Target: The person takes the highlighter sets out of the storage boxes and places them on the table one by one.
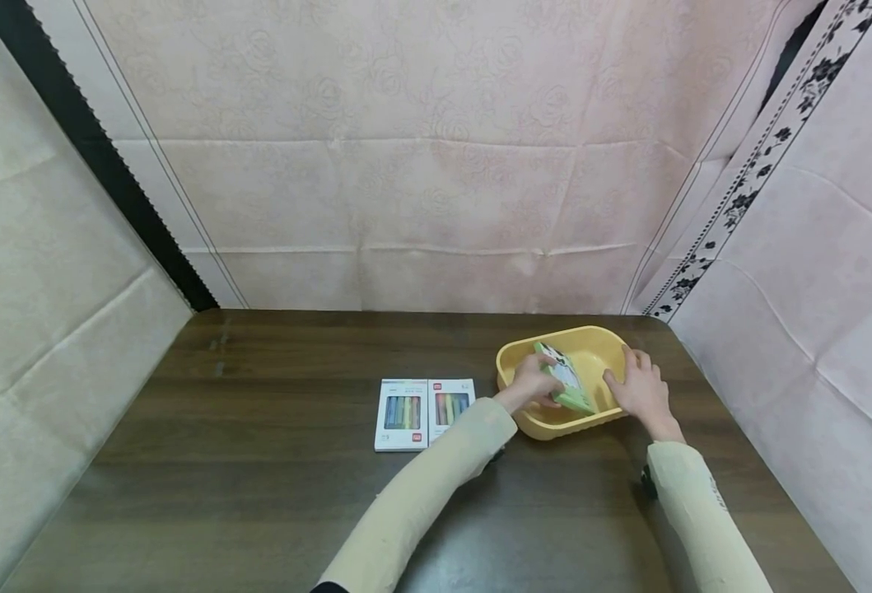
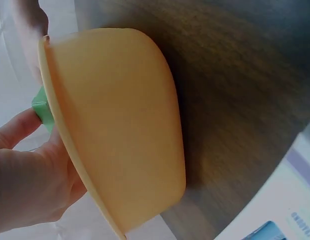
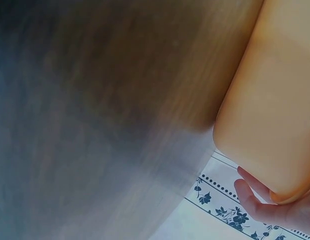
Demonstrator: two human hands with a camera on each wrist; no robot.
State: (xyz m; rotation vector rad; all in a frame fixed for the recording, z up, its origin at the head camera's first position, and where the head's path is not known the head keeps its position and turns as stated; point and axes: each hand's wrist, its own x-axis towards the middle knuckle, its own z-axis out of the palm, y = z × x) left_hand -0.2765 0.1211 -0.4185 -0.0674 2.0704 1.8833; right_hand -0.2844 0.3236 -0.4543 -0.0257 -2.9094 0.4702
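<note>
A yellow plastic basin (image 1: 599, 350) stands on the right half of the table. Inside it, a green-and-white box (image 1: 572, 384) lies tilted, its printed face partly covered by fingers. My left hand (image 1: 535, 382) reaches over the basin's left side and pinches this box by its near-left edge. In the left wrist view a green end of the box (image 2: 42, 107) shows above the basin's rim, beside the thumb and fingers. My right hand (image 1: 641, 391) grips the basin's right rim, its thumb on the inner side and its fingers outside; the right wrist view shows fingers (image 3: 250, 197) beneath that rim.
Left of the basin, two white boxes with coloured sticks in their windows, a left one (image 1: 402, 415) and a right one (image 1: 450, 399), lie side by side on the dark wooden table (image 1: 280, 461). Pale cloth (image 1: 436, 198) hangs along the table's back and sides.
</note>
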